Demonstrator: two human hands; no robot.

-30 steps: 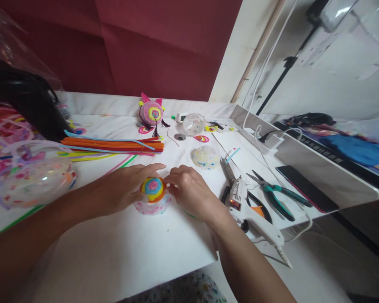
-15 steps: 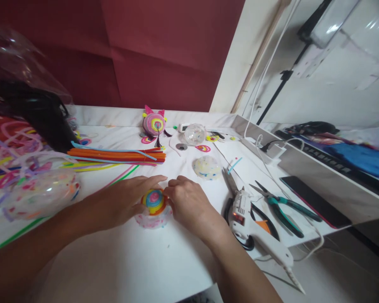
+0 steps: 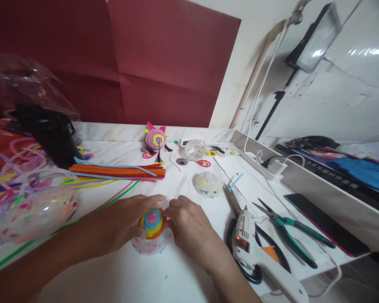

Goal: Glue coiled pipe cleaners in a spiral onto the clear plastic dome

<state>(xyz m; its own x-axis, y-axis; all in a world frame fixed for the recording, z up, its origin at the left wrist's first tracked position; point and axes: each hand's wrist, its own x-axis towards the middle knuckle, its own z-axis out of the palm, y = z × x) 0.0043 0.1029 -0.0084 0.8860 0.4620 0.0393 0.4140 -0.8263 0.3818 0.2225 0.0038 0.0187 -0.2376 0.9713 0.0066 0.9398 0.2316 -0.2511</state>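
Coiled pipe-cleaner dome [image 3: 152,222] sits on a speckled clear plastic half-sphere [image 3: 149,246] between your hands, probably so the base steadies it. Your left hand [image 3: 124,218]: part-open, thumb and fingers curved round its left side. Your right hand [image 3: 191,230]: fingers bunched, pinching its right edge. Glue gun [image 3: 246,233] lies rightward, likely for reach.

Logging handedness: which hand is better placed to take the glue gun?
Probably the right hand: it is nearer the hot glue gun; the left hand holds the striped dome from the left.
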